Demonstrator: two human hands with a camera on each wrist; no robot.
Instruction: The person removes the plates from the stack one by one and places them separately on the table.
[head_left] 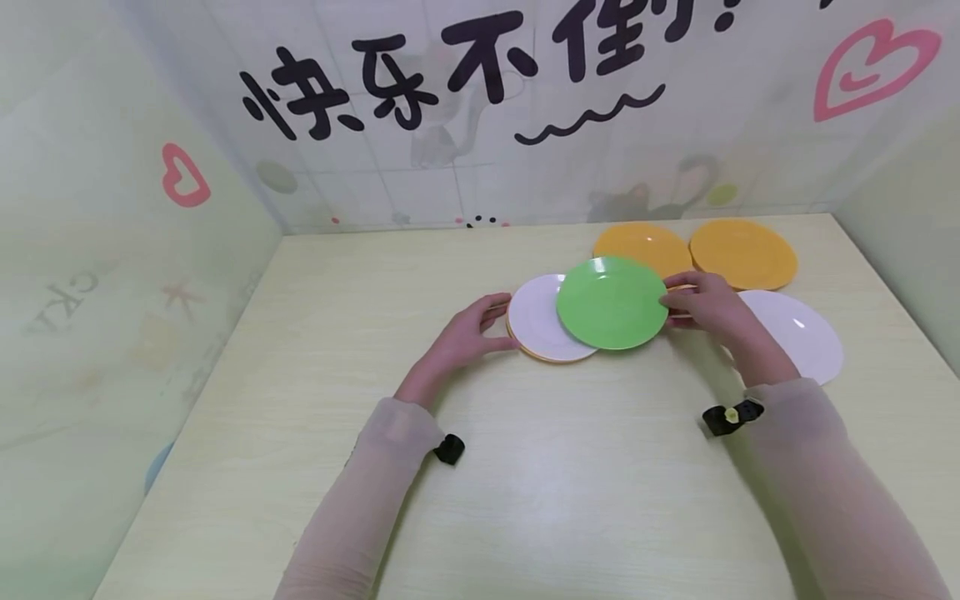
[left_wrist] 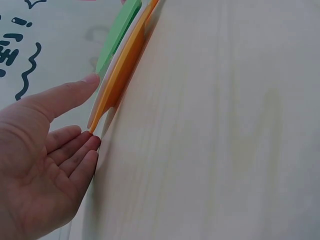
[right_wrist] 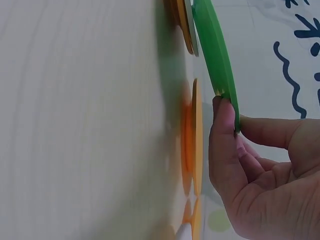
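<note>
My right hand (head_left: 708, 307) pinches the right rim of a green plate (head_left: 611, 302) between thumb and fingers. In the right wrist view the green plate (right_wrist: 215, 50) is held tilted, raised above the table. Its left part overlaps a white plate (head_left: 534, 317) in the head view. That white plate lies on an orange plate (left_wrist: 125, 65), whose rim shows below it. My left hand (head_left: 474, 333) is at the left side of this stack, thumb and fingers spread apart. Fingertips (left_wrist: 90, 140) touch or nearly touch the orange rim in the left wrist view.
Behind the green plate lies an orange plate (head_left: 637, 242), partly covered. To its right is another orange plate (head_left: 742, 254). A white plate (head_left: 798, 333) sits at the right, partly behind my right wrist. The table (head_left: 570, 467) is bounded by printed walls (head_left: 375, 192).
</note>
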